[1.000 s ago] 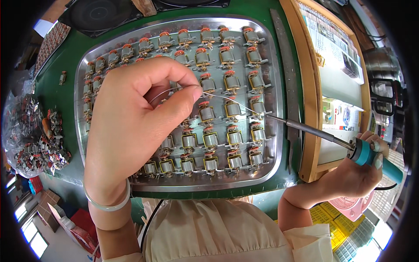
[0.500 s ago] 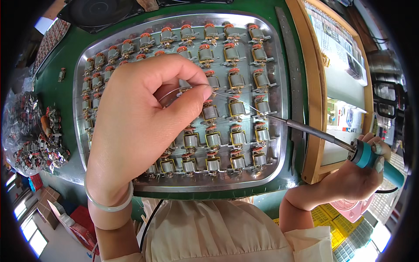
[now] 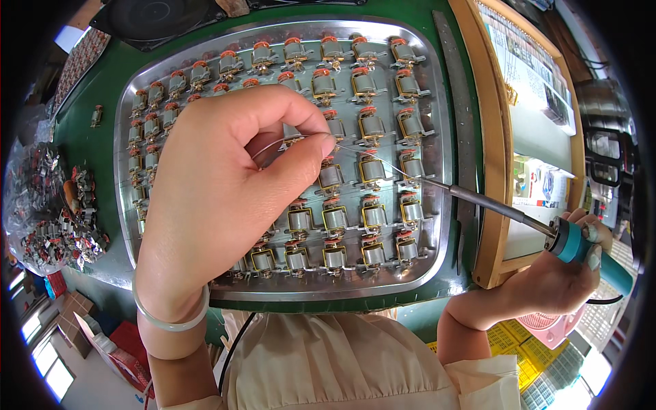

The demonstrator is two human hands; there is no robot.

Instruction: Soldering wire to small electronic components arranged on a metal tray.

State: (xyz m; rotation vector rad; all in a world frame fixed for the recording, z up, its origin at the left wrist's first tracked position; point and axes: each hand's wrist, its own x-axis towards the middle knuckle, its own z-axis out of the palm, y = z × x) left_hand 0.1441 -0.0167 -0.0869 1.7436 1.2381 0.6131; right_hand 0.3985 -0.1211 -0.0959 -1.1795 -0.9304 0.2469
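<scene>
My left hand point(image 3: 232, 184) pinches a thin solder wire point(image 3: 372, 156) between thumb and forefinger, above a metal tray point(image 3: 328, 290). The wire's free end runs right, to the tip of a soldering iron point(image 3: 495, 205). My right hand point(image 3: 564, 273) is wrapped round the iron's teal handle at the right. Rows of small metal coil assemblies with red tops stand in the tray. The iron's tip is at one coil assembly point(image 3: 411, 167) in the rightmost column; whether they touch I cannot tell. My left hand hides part of the rows.
A dark metal strip point(image 3: 456, 109) lies along the tray's right side, beside a wooden frame point(image 3: 488, 137). Clear plastic bags point(image 3: 31, 184) and a heap of loose metal parts point(image 3: 68, 236) are at the left. A dark fan-like unit point(image 3: 157, 20) stands behind the tray.
Hands, wire and iron hold nearly the same place. My left hand has shifted very slightly to the right.
</scene>
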